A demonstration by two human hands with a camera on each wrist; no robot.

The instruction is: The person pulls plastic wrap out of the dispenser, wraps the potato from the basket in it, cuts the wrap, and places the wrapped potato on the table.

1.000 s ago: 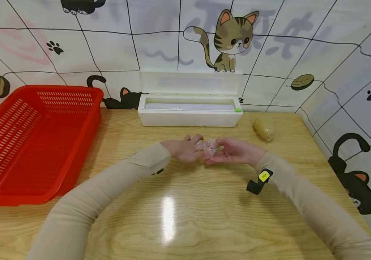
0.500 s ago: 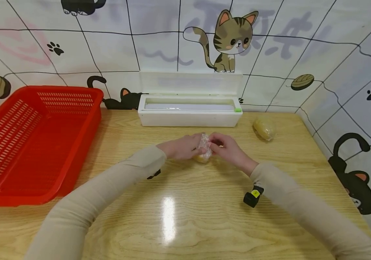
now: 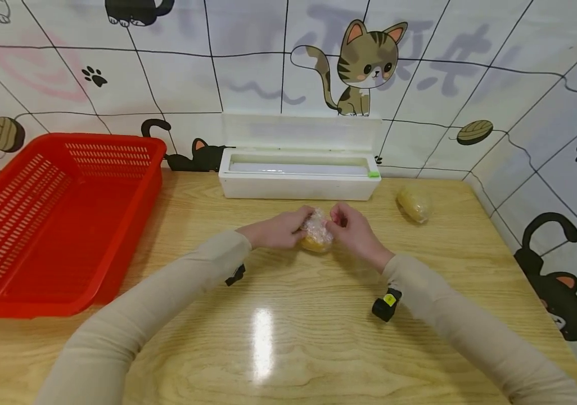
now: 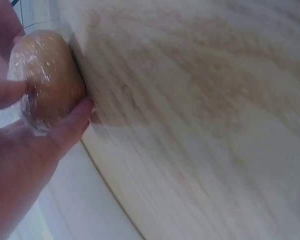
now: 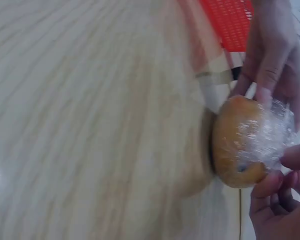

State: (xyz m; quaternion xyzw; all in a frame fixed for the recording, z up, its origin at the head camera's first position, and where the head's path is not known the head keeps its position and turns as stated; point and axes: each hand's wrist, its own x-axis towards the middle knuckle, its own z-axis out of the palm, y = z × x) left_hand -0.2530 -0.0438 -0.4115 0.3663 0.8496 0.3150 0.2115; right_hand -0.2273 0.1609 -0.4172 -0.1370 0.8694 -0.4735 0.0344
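Note:
A yellow-orange, oval piece of produce, its exact kind unclear, is wrapped in clear cling film, bunched and crinkled on top. My left hand holds it from the left between thumb and fingers, just above or on the tabletop. From the other side, the right hand has curled fingers pinching the gathered film. The smooth wrapped side of the produce faces the left wrist camera. A second yellow piece, also wrapped in film, lies apart at the back right of the table.
Behind the hands stands a long white cling film box, lid raised, with a roll inside. A red perforated basket occupies the left side. Both stand on the wooden table, backed by a cat-patterned covering.
The wrapped piece has turned so its yellow side shows below the film. My right hand has gone from open fingers beside it to pinching the film. The view has shifted slightly.

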